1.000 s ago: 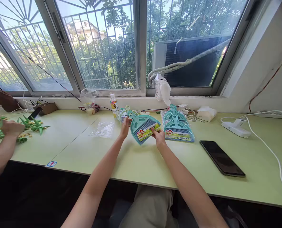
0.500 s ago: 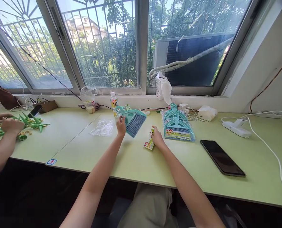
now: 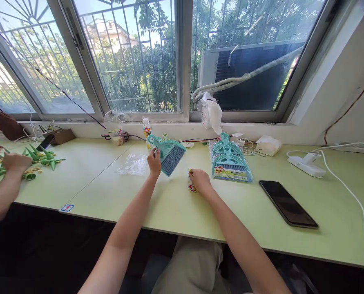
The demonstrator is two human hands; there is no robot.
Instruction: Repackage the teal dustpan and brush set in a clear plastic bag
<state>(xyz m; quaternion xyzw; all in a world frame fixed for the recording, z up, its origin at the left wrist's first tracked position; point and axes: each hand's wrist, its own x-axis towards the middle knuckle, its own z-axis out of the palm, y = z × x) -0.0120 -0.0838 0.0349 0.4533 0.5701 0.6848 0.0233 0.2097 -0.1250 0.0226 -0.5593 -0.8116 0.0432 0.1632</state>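
My left hand [image 3: 154, 162] is closed around the handle side of a teal hand brush [image 3: 173, 157], which is held tilted above the table, its grey-blue bristles slanting down to the right. Fingers bent together, my right hand [image 3: 200, 180] pinches a small printed cardboard label [image 3: 193, 188] at the tabletop; most of the label is hidden under the hand. Right of that hand lie several teal dustpan-and-brush sets [image 3: 231, 163] in clear wrapping, the front one with a printed label. A crumpled clear plastic bag [image 3: 132, 164] lies left of the brush.
A black phone [image 3: 287, 203] and a white power strip [image 3: 307, 164] with cables are on the right. Behind the brush stands a drink bottle [image 3: 146, 127]. At far left, another person's hands [image 3: 16, 162] work among green plastic pieces [image 3: 48, 158]. A tissue pack [image 3: 211, 113] stands by the window.
My right hand has turned over the label and shifted slightly left and down, covering more of it. The brush in my left hand has moved a little left.
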